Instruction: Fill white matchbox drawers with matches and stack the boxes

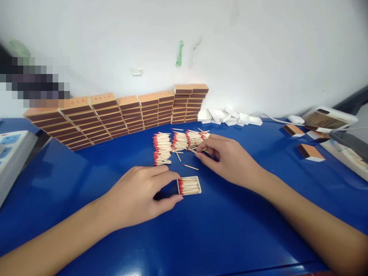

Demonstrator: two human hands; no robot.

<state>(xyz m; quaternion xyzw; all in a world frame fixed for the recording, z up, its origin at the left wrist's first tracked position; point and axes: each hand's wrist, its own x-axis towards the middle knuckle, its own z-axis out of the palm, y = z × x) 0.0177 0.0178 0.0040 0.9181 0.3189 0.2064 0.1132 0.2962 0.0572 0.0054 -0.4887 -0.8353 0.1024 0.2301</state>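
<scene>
My left hand [143, 193] grips the left end of a white matchbox tray [200, 184] between thumb and forefinger. Inside the tray lies a layer of red-tipped matches [189, 185], heads to the left. Behind it, loose matches [162, 143] are spread in several heaps on the blue table. At the right side of these heaps is my right hand [225, 155], its thumb and forefinger pinched on a match [192, 150] at the edge of the heap; the fingers partly hide the matches there. One single match [191, 167] lies apart between the heaps and the tray.
Stacked matchboxes [129, 115] form a row along the wall. Empty white trays [230, 117] are piled right of it. At right lie several loose matchbox sleeves [311, 152], a phone [329, 119] and a white cable [273, 119]. A power strip [14, 153] sits at left on the blue table [184, 237].
</scene>
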